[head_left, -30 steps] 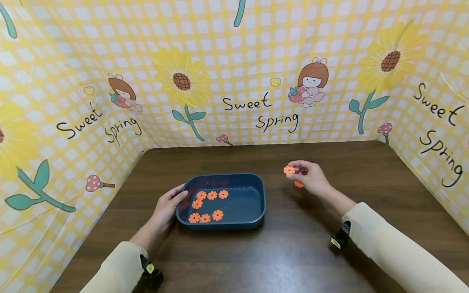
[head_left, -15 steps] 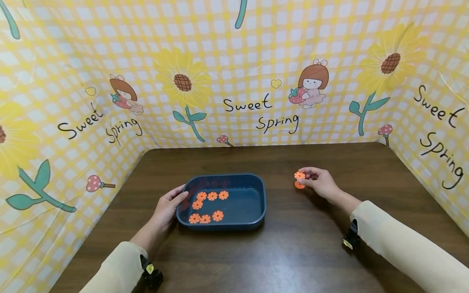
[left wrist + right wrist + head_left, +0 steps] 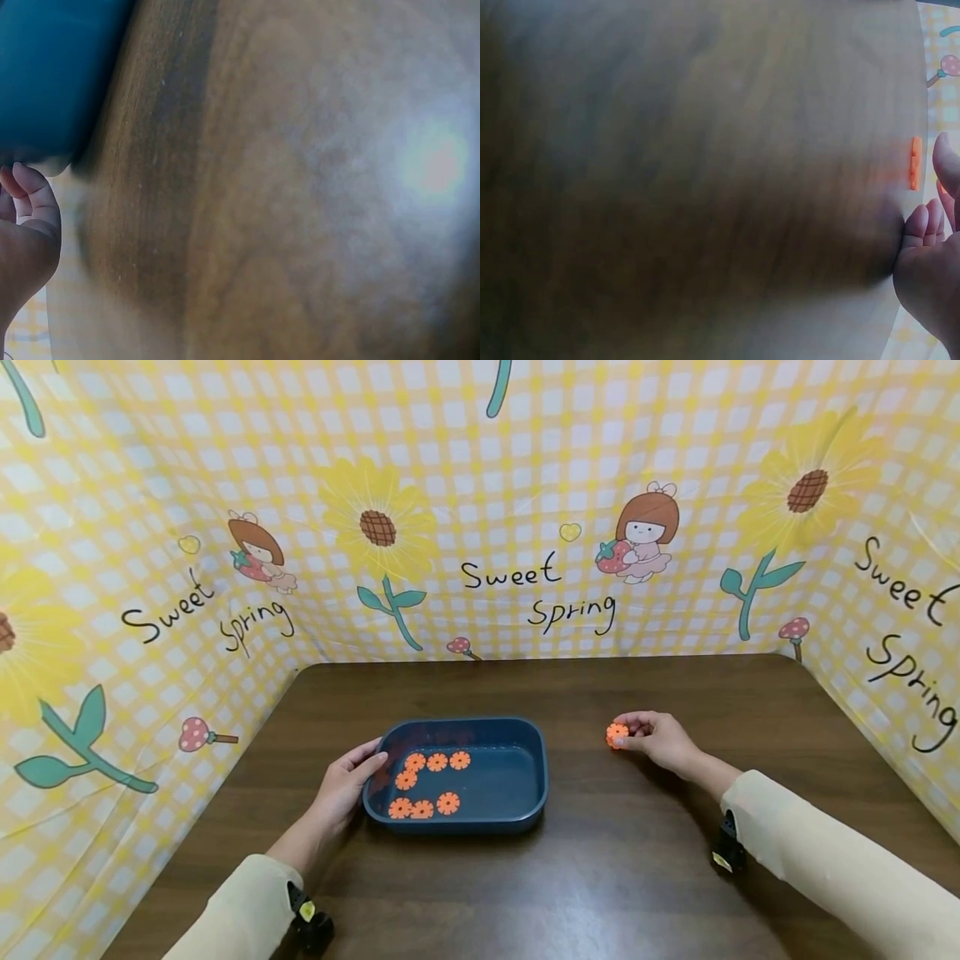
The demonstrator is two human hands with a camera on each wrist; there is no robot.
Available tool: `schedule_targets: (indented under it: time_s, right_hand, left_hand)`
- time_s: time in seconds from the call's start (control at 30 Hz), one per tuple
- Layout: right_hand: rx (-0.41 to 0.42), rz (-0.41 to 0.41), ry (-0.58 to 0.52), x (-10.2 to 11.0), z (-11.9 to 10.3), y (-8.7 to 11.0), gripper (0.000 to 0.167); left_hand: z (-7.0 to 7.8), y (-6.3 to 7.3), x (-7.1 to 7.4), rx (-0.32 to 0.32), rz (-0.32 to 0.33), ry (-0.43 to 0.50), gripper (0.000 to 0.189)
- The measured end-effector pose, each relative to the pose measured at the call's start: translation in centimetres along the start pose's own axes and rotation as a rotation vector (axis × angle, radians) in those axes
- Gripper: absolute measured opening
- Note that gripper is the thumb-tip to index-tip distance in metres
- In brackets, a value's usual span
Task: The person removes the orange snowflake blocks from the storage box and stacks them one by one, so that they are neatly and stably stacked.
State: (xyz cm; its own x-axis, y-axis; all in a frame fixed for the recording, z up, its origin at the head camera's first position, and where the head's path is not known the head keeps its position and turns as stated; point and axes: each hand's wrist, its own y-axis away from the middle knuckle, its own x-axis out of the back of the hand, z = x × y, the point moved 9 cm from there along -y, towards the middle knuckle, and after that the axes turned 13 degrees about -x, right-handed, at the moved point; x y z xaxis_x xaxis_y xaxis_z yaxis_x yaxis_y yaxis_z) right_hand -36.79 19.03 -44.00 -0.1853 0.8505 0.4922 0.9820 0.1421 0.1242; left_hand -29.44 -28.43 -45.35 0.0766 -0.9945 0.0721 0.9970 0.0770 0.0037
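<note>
My left hand [image 3: 341, 789] grips the left end of a dark blue rectangular tray [image 3: 480, 825], its thumb over the rim and its fingers along the outer wall. In the left wrist view part of the tray [image 3: 56, 75] shows just above the fingertips of my left hand [image 3: 26, 240]. Inside, several orange notched snowflake discs [image 3: 447, 803] lie toward the left side. Right of the tray, my right hand [image 3: 663, 743] pinches an orange snowflake disc [image 3: 617, 732] low over the table. It overlaps a second disc beneath it. One disc [image 3: 915, 163] appears edge-on before my right hand [image 3: 930, 274].
The brown wooden table [image 3: 480, 893] carries the tray left of its middle. A yellow checked cloth [image 3: 510, 485] printed with flowers hangs along the back and both sides. Each wrist wears a small black camera [image 3: 727, 846].
My right hand has moved right and down with its disc, which now covers most of the disc on the table. My left hand and the tray stay in place.
</note>
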Motion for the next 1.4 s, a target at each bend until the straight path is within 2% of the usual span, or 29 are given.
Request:
schedule_targets:
  time_s: [0.3, 0.77, 1.4]
  right_hand:
    - [0.012, 0.001, 0.050, -0.14, -0.19, 0.00, 0.033]
    - [0.048, 0.003, 0.118, -0.08, -0.11, -0.43, 0.036]
    - [0.030, 0.001, 0.173, -0.15, -0.14, -0.18, 0.039]
  left_hand:
    - [-0.12, -0.03, 0.00, 0.020, 0.003, 0.020, 0.054]
    - [0.27, 0.04, -0.05, 0.010, 0.003, -0.005, 0.058]
    - [0.22, 0.12, -0.15, 0.006, -0.002, -0.005, 0.057]
